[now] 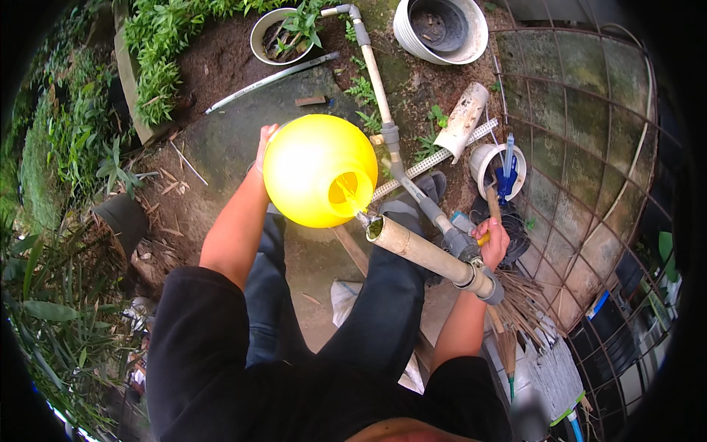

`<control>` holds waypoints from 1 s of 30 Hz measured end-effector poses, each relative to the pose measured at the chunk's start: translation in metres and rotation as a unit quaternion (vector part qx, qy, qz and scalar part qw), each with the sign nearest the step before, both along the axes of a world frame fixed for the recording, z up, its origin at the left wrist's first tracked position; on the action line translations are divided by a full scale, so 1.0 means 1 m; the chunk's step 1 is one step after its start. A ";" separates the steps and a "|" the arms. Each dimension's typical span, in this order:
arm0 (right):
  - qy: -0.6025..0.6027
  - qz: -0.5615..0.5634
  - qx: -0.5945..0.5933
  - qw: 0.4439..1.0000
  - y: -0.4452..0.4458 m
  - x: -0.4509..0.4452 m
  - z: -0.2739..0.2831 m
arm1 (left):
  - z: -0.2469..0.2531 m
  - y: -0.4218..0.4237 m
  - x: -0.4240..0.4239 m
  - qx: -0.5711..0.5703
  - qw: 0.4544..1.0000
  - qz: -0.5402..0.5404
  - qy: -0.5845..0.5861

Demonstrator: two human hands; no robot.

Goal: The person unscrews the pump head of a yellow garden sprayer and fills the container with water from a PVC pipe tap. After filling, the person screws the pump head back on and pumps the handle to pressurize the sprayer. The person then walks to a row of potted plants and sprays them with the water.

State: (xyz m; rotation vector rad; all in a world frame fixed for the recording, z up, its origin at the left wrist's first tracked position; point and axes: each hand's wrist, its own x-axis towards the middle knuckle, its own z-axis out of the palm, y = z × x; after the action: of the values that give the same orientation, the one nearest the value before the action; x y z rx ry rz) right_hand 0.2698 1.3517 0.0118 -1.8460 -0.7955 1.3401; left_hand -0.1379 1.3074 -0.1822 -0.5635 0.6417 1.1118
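My left hand [264, 146] grips the far left side of a round yellow plastic container [315, 166]. The container tilts so that its open mouth faces a wide, open-ended PVC pipe [420, 248]. Clear liquid [362, 217] runs from the mouth to the pipe's opening, which looks greenish inside. At the right, my right hand [493, 241] closes around a small yellow valve handle [484, 239], mostly hidden by the fingers. Grey pipe fittings [461, 243] sit just left of that hand and join a narrower pipe line [376, 77] that runs away from me.
A white pot [523, 171] with blue tools stands beyond my right hand. A cut pipe piece [463, 119] lies near a perforated white strip [436, 160]. Wire mesh [580, 149] bounds the right side. Stick brooms [508, 353] lie by my right arm. A potted plant [258, 41] stands ahead.
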 end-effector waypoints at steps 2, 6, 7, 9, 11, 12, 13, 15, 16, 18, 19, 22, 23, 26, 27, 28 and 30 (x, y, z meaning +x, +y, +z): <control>0.002 0.016 0.008 1.000 -0.001 0.002 -0.001 | -0.007 0.001 -0.004 0.066 0.995 -0.019 -0.067; -0.005 0.018 0.016 1.000 0.000 0.001 -0.001 | -0.001 0.003 -0.002 0.057 0.996 -0.024 -0.061; -0.006 0.017 0.018 1.000 0.000 0.000 -0.001 | 0.000 0.002 -0.001 0.058 0.996 -0.024 -0.062; -0.005 0.016 0.021 1.000 -0.001 0.000 -0.001 | -0.001 0.002 0.000 0.057 0.996 -0.024 -0.065; -0.003 0.017 0.025 1.000 -0.002 0.001 -0.001 | 0.000 0.001 0.000 0.058 0.996 -0.024 -0.067; -0.002 0.019 0.029 0.999 -0.002 0.000 -0.001 | 0.000 0.000 0.001 0.059 0.996 -0.023 -0.068; 0.000 0.021 0.034 0.999 -0.001 -0.001 0.000 | 0.001 0.000 0.001 0.060 0.996 -0.023 -0.069; 0.001 0.023 0.038 0.999 -0.002 0.000 0.000 | 0.000 0.001 0.000 0.061 0.995 -0.024 -0.071; 0.000 0.024 0.038 0.999 -0.002 0.001 0.000 | 0.000 0.001 0.001 0.061 0.995 -0.024 -0.072; 0.001 0.025 0.039 0.999 -0.002 0.001 0.000 | 0.000 0.000 0.000 0.061 0.995 -0.024 -0.074; 0.003 0.024 0.040 0.999 -0.002 0.001 -0.001 | 0.000 0.000 0.001 0.061 0.995 -0.024 -0.074; 0.002 0.028 0.042 0.999 -0.001 0.000 -0.001 | -0.001 0.000 0.001 0.061 0.995 -0.023 -0.075; 0.001 0.030 0.042 0.999 -0.001 0.000 0.000 | -0.002 0.000 0.002 0.061 0.995 -0.024 -0.076; -0.008 0.029 0.036 0.999 0.002 -0.002 -0.001 | -0.003 -0.001 0.001 0.062 0.995 -0.018 -0.076; -0.007 0.031 0.037 0.999 0.001 -0.002 -0.001 | -0.001 0.000 0.000 0.059 0.996 -0.017 -0.070; -0.006 0.033 0.037 0.999 0.000 0.000 -0.002 | 0.001 0.001 0.000 0.057 0.996 -0.017 -0.069; -0.002 0.033 0.036 0.999 0.000 0.001 -0.003 | 0.005 0.004 -0.001 0.045 0.997 -0.024 -0.053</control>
State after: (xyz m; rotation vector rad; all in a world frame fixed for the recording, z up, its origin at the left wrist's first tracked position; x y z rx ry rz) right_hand 0.2710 1.3517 0.0089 -1.7820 -0.9022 1.3314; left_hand -0.1391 1.3114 -0.1769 -0.5229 0.5082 1.0538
